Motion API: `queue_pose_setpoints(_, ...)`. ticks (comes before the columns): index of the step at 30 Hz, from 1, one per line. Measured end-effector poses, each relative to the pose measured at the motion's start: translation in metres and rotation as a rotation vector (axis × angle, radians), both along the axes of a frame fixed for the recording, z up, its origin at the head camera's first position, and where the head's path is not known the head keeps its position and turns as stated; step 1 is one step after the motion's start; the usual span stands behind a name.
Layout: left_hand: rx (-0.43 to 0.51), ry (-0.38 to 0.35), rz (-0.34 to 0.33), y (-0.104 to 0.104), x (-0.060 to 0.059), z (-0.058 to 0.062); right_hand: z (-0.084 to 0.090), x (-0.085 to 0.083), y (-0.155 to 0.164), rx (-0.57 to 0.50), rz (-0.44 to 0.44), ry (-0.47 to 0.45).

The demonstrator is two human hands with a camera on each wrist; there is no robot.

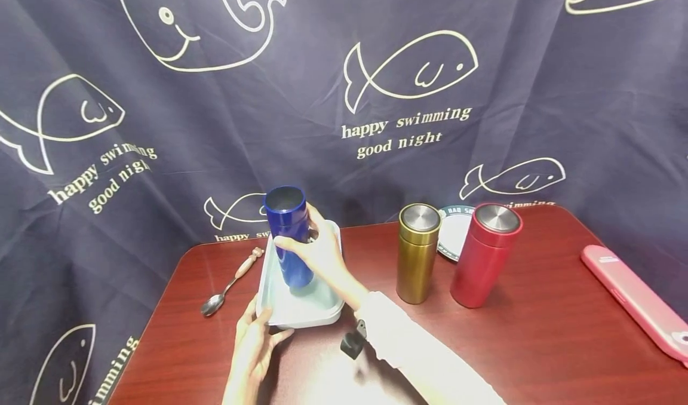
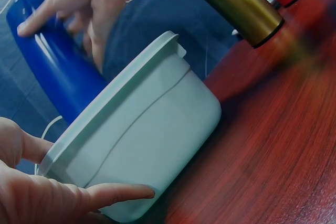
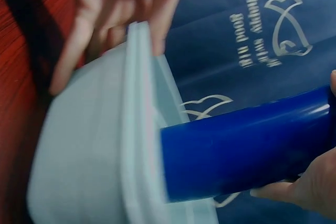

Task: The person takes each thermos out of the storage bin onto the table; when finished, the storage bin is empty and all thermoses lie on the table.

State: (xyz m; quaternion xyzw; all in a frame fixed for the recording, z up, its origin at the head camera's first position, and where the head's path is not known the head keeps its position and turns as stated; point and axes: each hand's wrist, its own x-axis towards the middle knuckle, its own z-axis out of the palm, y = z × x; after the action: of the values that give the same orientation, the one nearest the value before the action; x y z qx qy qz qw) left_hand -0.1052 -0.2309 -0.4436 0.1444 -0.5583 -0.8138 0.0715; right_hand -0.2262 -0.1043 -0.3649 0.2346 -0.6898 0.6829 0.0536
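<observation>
A blue thermos bottle (image 1: 294, 261) stands slightly tilted over the pale green plastic tub (image 1: 301, 320). My right hand (image 1: 323, 251) grips the bottle around its upper part, thumb on the near side. In the left wrist view the bottle's lower end is hidden behind the tub's rim (image 2: 113, 90); whether it touches the tub's floor I cannot tell. At the near left corner, my left hand (image 1: 251, 340) holds the tub, its thumb along the outer wall and other fingers at the rim. Both hands also show in the right wrist view around the tub (image 3: 84, 145).
A gold thermos (image 1: 416, 267) and a red thermos (image 1: 484, 261) stand upright to the right, with a white plate (image 1: 454, 235) behind them. A spoon (image 1: 231, 284) lies left of the tub. Near the table's right edge is a long pink case (image 1: 634, 300). Dark printed curtain (image 1: 301, 106) hangs behind.
</observation>
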Motion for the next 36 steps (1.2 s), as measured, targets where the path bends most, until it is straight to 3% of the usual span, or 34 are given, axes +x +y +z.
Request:
queue_pose_setpoints(5,-0.012,-0.015,0.019,-0.001,0.000,-0.001,0.025,0.010,0.020,-0.064,-0.020,0.038)
queue_pose_setpoints(9,-0.026,-0.027,0.018,-0.001,-0.001,-0.001,0.042,0.019,0.038,-0.166,0.020,0.044)
queue_pose_setpoints(13,-0.028,-0.033,0.014,-0.002,-0.001,0.001,0.054,0.029,0.058,-0.237,0.065,0.050)
queue_pose_setpoints(16,-0.027,-0.035,0.019,-0.002,-0.001,0.002,0.057,0.036,0.074,-0.228,0.067,0.044)
queue_pose_setpoints(26,-0.026,-0.041,0.019,-0.001,0.000,0.002,0.041,0.049,0.115,-0.143,0.004,0.005)
queue_pose_setpoints(36,-0.027,-0.050,0.018,0.000,0.000,0.001,0.016,0.056,0.134,-0.039,-0.054,-0.109)
